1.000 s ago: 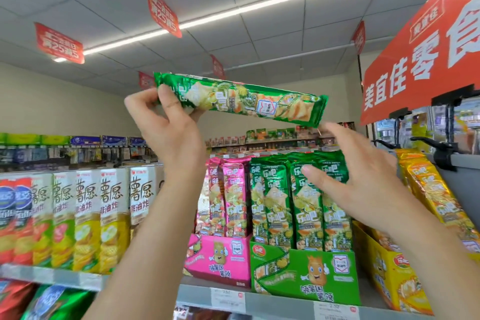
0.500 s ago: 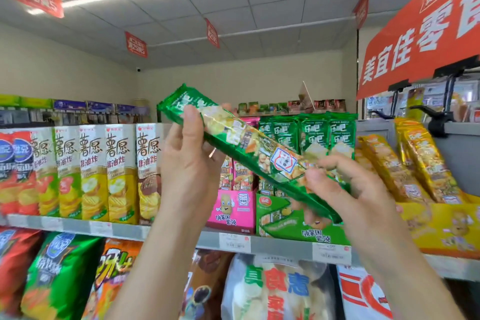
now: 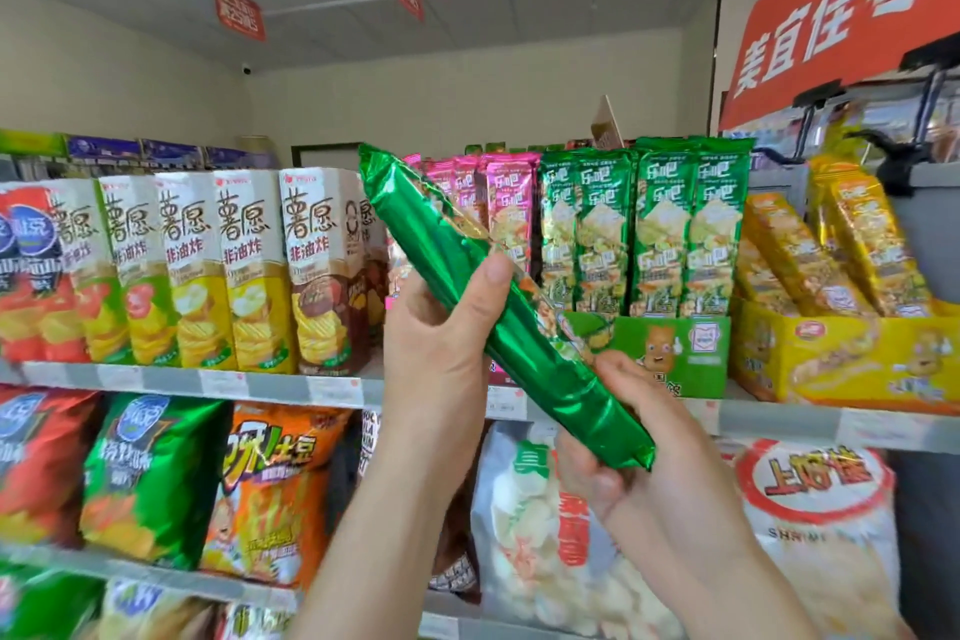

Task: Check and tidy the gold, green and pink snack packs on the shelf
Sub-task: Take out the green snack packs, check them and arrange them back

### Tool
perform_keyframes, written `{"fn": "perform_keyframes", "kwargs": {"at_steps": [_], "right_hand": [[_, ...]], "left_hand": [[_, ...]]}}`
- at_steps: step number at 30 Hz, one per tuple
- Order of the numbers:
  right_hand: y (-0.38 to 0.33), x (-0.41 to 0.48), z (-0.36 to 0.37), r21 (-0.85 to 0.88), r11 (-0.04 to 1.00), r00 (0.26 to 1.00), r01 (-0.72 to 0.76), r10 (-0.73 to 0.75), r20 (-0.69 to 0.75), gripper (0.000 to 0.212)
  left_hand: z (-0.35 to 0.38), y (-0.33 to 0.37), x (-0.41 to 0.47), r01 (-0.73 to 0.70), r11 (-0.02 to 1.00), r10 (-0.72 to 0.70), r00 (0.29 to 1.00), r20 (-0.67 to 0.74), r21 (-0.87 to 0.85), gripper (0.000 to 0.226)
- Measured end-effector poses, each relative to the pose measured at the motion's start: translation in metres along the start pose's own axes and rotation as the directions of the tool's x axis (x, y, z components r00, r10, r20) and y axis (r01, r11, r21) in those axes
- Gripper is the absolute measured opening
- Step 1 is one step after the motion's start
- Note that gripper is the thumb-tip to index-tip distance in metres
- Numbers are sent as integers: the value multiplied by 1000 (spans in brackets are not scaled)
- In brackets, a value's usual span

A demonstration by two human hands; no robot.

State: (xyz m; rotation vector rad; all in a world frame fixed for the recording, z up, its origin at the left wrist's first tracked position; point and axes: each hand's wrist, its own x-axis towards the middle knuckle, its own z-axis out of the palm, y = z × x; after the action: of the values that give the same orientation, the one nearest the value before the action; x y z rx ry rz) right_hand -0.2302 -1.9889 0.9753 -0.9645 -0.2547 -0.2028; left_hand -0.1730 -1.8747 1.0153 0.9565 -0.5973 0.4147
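Observation:
A long green snack pack (image 3: 483,296) slants from upper left to lower right in front of the shelf, its plain foil back facing me. My left hand (image 3: 441,343) grips its middle, thumb across the pack. My right hand (image 3: 623,437) holds its lower end from beneath. Behind it on the top shelf stand pink packs (image 3: 498,203) in a pink box that is mostly hidden, green packs (image 3: 644,229) upright in a green display box (image 3: 675,353), and gold packs (image 3: 826,255) leaning in a yellow box (image 3: 841,369).
Tall white crisp boxes (image 3: 208,270) fill the top shelf at left. The grey shelf edge (image 3: 260,382) carries price labels. Below hang large snack bags (image 3: 270,489) and white bags (image 3: 821,525). A red sign (image 3: 841,10) hangs at upper right over a dispenser.
The green pack came down from overhead and turned so its plain foil back faces me. My right hand moved from free air onto its lower end. The view dropped toward the shelves.

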Motion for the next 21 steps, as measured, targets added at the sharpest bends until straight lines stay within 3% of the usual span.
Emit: {"fn": "perform_keyframes", "kwargs": {"at_steps": [5, 9, 12, 15, 17, 21], "right_hand": [[5, -6, 8, -30, 999, 999, 43, -44, -29, 18], [9, -15, 4, -245, 969, 998, 45, -55, -33, 18], [10, -21, -2, -498, 865, 998, 59, -35, 57, 41], [10, -25, -2, -684, 704, 972, 194, -45, 229, 40], [13, -27, 0, -693, 677, 962, 247, -89, 257, 36], [20, -29, -1, -646, 722, 965, 249, -126, 232, 29]], "left_hand": [[-6, -7, -19, 5, 1000, -8, 994, 112, 25, 13], [-13, -9, -39, 59, 996, -66, 993, 97, 73, 23], [-20, -7, -49, 69, 990, -71, 997, 13, 122, 35], [-26, -3, -51, 65, 986, -62, 998, -30, 153, 27], [-27, -3, -52, 76, 984, -70, 996, -47, 163, 25], [-29, -7, -53, 123, 980, -112, 991, -78, 154, 24]]}}
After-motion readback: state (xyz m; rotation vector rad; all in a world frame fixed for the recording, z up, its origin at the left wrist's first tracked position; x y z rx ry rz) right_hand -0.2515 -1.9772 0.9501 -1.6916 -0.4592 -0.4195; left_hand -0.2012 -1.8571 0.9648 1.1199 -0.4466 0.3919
